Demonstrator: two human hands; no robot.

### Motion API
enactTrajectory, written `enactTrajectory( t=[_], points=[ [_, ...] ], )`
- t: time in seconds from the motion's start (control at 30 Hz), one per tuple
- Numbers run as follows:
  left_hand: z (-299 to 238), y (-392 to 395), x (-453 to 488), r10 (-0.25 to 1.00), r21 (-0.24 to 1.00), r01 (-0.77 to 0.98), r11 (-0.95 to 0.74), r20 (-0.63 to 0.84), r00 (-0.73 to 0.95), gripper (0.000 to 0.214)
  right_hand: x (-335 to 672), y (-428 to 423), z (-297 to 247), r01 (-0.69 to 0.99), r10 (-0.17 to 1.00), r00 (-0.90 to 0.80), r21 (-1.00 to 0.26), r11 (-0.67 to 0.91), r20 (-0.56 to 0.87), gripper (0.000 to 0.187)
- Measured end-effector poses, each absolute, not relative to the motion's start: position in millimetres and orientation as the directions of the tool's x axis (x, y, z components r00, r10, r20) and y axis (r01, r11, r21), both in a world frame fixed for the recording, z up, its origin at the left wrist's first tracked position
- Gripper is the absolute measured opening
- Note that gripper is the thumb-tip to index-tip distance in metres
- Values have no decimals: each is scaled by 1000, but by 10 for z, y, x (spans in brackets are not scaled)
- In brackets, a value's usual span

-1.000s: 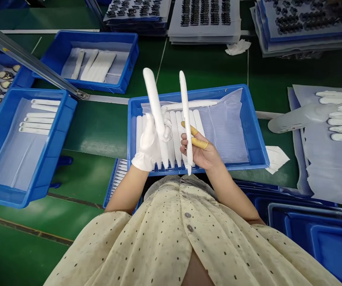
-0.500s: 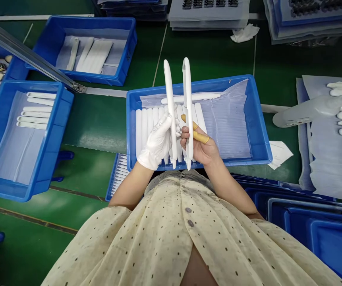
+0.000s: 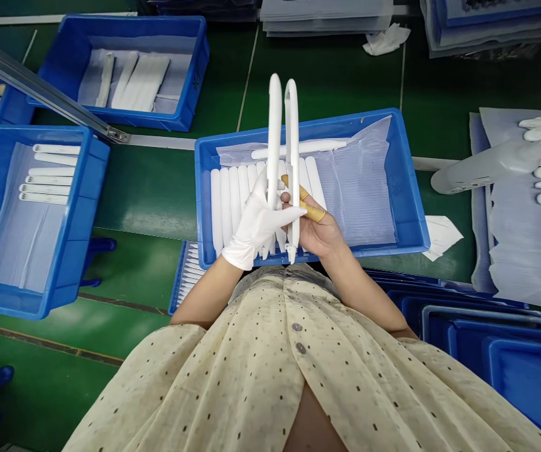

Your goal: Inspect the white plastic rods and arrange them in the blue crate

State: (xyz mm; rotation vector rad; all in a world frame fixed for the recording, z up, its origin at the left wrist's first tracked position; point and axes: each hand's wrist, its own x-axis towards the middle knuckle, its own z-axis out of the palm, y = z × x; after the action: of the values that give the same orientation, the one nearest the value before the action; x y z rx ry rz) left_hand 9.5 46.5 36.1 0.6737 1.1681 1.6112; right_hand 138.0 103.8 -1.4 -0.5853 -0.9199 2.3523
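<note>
My left hand [image 3: 259, 220], in a white glove, grips a long white plastic piece with a rounded top [image 3: 274, 125]. Its thumb reaches across to the second piece. My right hand [image 3: 321, 231], with yellow finger cots on some fingers, is closed around that second long white piece with a curved top [image 3: 293, 132]. Both pieces stand nearly upright, side by side with a narrow gap. Beneath them is a blue bin [image 3: 414, 216] lined with a ribbed sheet. A row of similar white pieces [image 3: 225, 201] fills its left side, and one white piece [image 3: 329, 145] lies crosswise at the back.
A blue bin with several white pieces [image 3: 93, 201] stands at left, another blue bin [image 3: 183, 116] behind it. A metal bar [image 3: 58, 94] slants across the upper left. At right are a whitish bottle-like object [image 3: 477, 171] and stacked sheets [image 3: 524, 238]; below them, stacked blue trays [image 3: 524, 364].
The two white pieces have come closer together and the left one has risen slightly. My left thumb has moved right, across onto the right-hand piece. The view has shifted a little.
</note>
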Motion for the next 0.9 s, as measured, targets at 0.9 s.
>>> enactTrajectory(
  t=[0.9],
  points=[
    [293,495,-58,950,550,-832,66,-291,-117,35,1365,1047,44,-495,732,-648,-615,-614,-209,51]
  ],
)
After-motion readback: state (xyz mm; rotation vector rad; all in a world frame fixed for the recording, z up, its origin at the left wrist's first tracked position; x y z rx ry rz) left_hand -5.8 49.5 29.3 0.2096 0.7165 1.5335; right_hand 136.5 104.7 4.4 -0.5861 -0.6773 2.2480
